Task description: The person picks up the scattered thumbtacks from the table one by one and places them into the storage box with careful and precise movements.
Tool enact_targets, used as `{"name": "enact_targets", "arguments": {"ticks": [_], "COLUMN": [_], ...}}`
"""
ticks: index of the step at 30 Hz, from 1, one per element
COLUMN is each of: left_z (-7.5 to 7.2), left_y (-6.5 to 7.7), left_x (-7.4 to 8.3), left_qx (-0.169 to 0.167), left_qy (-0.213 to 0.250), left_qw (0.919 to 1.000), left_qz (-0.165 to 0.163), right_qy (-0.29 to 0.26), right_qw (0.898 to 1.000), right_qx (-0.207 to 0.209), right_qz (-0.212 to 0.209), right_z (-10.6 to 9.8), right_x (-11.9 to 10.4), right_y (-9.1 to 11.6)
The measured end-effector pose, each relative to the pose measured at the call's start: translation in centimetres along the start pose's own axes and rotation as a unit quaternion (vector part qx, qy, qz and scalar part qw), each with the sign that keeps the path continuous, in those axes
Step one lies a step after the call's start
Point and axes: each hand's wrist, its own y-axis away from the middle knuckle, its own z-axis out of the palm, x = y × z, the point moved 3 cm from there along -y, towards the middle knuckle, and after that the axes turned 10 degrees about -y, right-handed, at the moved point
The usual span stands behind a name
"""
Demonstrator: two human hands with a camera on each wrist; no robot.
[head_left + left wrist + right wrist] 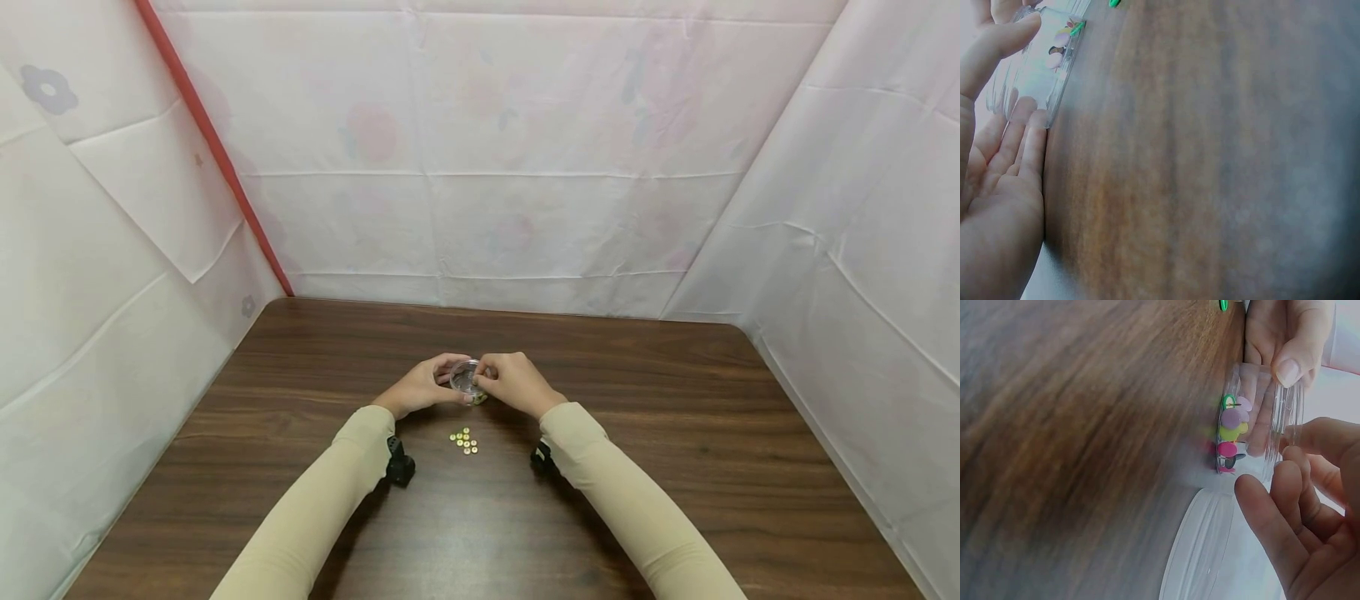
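In the head view my left hand holds a clear plastic tub on the table, thumb on one side and fingers on the other. Thumbtacks with flat pink, purple, yellow and green heads lie inside, along the bottom. At the tub's mouth is my right hand, thumb and forefinger close together and reaching in over the rim. Whether those fingertips pinch a tack is hidden. Its other fingers are bent beside the tub's wall in the right wrist view. Several yellow-headed thumbtacks are grouped on the table nearer me.
A clear round lid rests on the table beside the tub, under the right hand. One green thumbtack lies on the wood. Brown wood-grain table extends around, with white curtains behind and at both sides.
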Motion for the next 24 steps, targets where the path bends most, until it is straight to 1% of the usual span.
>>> {"name": "enact_targets", "arguments": {"ticks": [5, 11, 16, 24], "left_z": [0.0, 0.0, 0.0, 0.0], "left_y": [0.0, 0.1, 0.2, 0.3], "left_x": [0.1, 0.2, 0.2, 0.1], "left_qx": [-0.001, -0.005, -0.005, 0.000], "left_qy": [-0.004, 0.006, 0.012, 0.002], "left_qw": [1.0000, 1.0000, 0.9999, 1.0000], "left_qz": [0.001, 0.001, -0.002, -0.001], "right_qy": [-0.013, -0.024, -0.029, -0.032], "right_qw": [1.000, 0.999, 0.999, 0.999], "right_qx": [-0.006, -0.007, -0.008, -0.014], "right_qz": [0.015, 0.025, 0.022, 0.008], "right_z": [-0.1, -0.3, -0.7, -0.8], "right_x": [0.0, -0.2, -0.6, -1.3], "right_y": [0.2, 0.7, 1.3, 2.3]}}
